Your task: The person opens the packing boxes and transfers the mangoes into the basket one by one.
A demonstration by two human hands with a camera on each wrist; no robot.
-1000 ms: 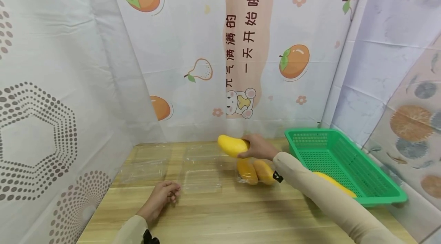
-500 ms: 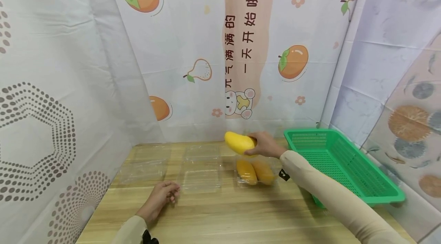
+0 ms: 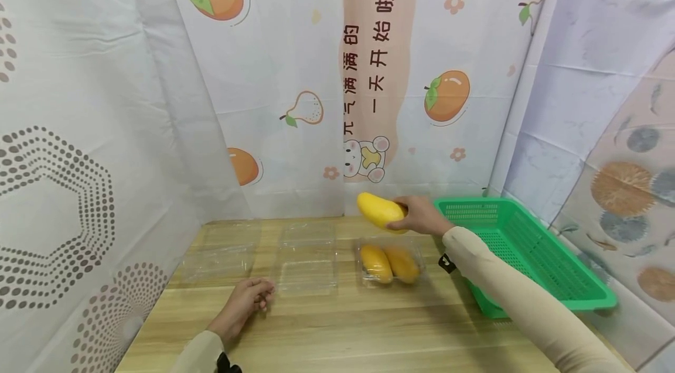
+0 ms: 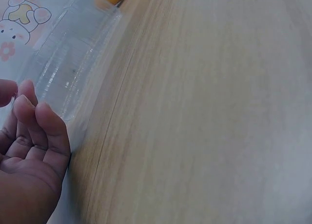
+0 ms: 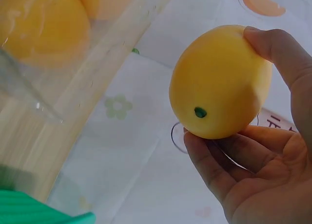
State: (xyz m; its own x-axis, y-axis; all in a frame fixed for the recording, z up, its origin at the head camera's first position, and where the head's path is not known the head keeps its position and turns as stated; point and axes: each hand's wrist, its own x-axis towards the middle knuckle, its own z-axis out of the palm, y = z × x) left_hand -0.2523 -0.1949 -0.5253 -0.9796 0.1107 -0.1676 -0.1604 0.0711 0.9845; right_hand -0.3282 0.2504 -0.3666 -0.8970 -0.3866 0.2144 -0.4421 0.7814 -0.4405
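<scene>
Off the palm of the bare right hand [image 3: 422,216], gripped toward the fingertips: one smooth yellow mango-shaped fruit [image 3: 378,210]. Thumb on one side, fingers curled on the opposite side; gap visible between fruit and palm. Hand only as open as the fruit is thick. Right wrist view: end with the small dark-green stem dot [image 5: 200,112] faces the camera. Head view: fruit sticks out left of the hand, tilted, left end higher. It's up off the pale wooden table [image 3: 337,338], apart from the clear plastic box [image 3: 365,275] with two orange-yellow fruits [image 3: 376,263]. Green plastic mesh basket [image 3: 590,304] is right of the box. Bare left hand [image 3: 244,304]: fingers loosely curled, no grip visible, beside an open clear plastic clamshell [image 3: 307,276]; can't tell if touching.
</scene>
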